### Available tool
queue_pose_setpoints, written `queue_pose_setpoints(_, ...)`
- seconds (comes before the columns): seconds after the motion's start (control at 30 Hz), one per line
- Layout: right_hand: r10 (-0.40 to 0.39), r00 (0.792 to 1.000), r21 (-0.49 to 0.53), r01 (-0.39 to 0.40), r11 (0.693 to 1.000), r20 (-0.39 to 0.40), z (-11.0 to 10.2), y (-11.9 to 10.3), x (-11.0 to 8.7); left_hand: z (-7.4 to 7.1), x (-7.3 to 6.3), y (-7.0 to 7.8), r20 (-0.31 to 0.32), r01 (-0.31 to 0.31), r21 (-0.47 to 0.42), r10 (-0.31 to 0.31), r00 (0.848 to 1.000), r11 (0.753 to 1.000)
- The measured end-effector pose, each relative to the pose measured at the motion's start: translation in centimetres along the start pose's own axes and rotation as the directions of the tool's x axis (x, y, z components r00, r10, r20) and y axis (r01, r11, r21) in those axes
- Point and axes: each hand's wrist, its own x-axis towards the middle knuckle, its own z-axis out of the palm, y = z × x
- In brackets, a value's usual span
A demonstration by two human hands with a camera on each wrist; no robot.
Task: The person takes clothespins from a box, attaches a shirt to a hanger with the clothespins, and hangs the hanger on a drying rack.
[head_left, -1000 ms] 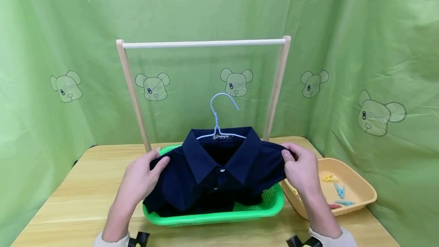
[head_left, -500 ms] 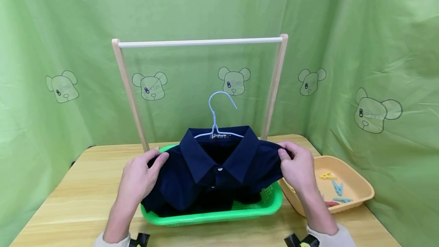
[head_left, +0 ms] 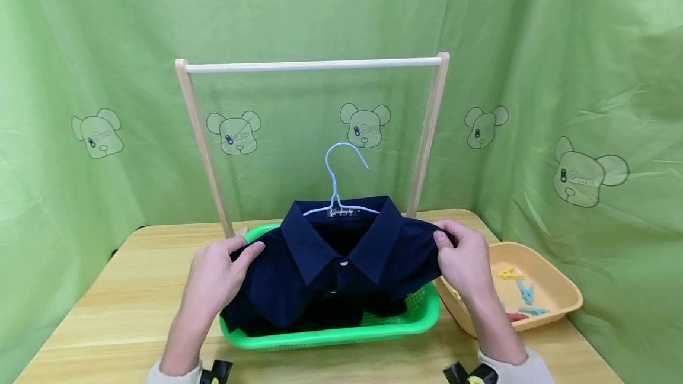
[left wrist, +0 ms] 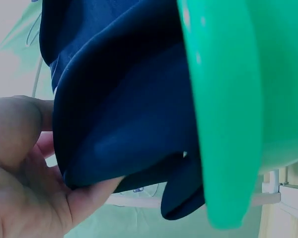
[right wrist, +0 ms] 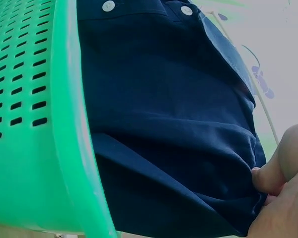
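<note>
A dark navy collared shirt (head_left: 341, 289) with white buttons spreads over a green plastic basket (head_left: 384, 332). Inside its collar sits a pale blue wire hanger (head_left: 334, 185); the hook stands up above the neck, while most of the hanger's arms are hidden by cloth. My left hand (head_left: 216, 280) grips the shirt's left-hand shoulder, thumb on top. At the opposite shoulder, my right hand (head_left: 465, 259) pinches the fabric between thumb and fingers. Both wrist views show the shirt (right wrist: 174, 114) held at its edge beside the basket rim (left wrist: 226, 119).
Behind the basket stands a rack with wooden posts (head_left: 203, 147) and a white rail (head_left: 315, 66). To the right, an orange tray (head_left: 560, 289) holds several clothespins, such as a blue clothespin (head_left: 525, 293). Green printed curtains surround the wooden table (head_left: 123, 289).
The view has shifted slightly. Both hands keep hold of the shirt's shoulders, and the shirt and hanger look almost unmoved.
</note>
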Motion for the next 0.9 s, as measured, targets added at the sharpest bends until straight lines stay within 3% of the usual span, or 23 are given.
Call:
queue_pose_setpoints(0.13,-0.001,1.000,-0.001,0.001,1.000,0.004,-0.06,-0.01,-0.02,0.01,-0.01,0.03,-0.012,0.011,-0.011,-0.011,1.000,1.000)
queue_pose_setpoints(0.33,-0.002,1.000,0.009,0.001,1.000,0.008,-0.08,-0.07,-0.11,0.43,-0.02,0.14,-0.122,0.007,-0.045,-0.013,0.992,0.999)
queue_pose_setpoints(0.47,-0.003,1.000,0.011,0.003,1.000,0.029,-0.05,-0.07,-0.19,0.46,-0.05,0.12,-0.155,-0.001,-0.023,-0.002,0.988,1.000)
queue_pose_setpoints(0.63,0.004,0.998,0.018,-0.005,1.000,0.066,-0.14,-0.05,-0.22,0.46,-0.10,-0.03,-0.135,-0.012,0.018,0.014,0.991,1.000)
queue_pose_setpoints(0.9,-0.005,0.992,0.006,0.005,1.000,0.124,-0.36,-0.06,-0.05,0.68,0.05,-0.30,-0.118,0.010,0.000,-0.009,0.993,1.000)
